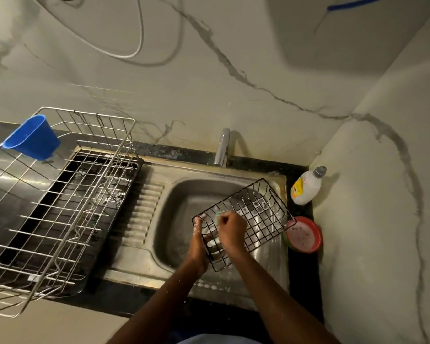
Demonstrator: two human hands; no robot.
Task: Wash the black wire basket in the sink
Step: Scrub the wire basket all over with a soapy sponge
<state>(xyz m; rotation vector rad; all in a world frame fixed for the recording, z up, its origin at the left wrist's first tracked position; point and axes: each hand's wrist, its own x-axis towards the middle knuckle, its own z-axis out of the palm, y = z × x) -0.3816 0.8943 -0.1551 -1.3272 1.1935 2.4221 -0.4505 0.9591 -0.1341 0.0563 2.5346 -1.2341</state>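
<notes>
**A:** Where is the black wire basket (pixel 256 214)?

**B:** Over the right half of the steel sink (pixel 184 192), tilted, its far corner reaching the sink's right rim beside a round pink-lidded tub (pixel 304 234). Soap film fills several of its grid squares.

**A:** And the hands?

**B:** The left hand (pixel 199 247) grips the basket's near-left edge, fingers curled round the wire, suds on the fingertips. The right hand (pixel 231 230) is clenched inside the basket on a small green scrubber (pixel 218 217), pressed to the mesh; only a sliver of it shows.

**A:** What surrounds them?

**B:** A chrome tap (pixel 222 147) stands behind the basin. A white detergent bottle (pixel 307 186) with a grey cap sits in the right corner of the dark counter, just beyond the tub. To the left, a large silver dish rack (pixel 60 207) rests over a black tray, with a blue plastic cup holder (pixel 32 137) hooked on its far-left side.
</notes>
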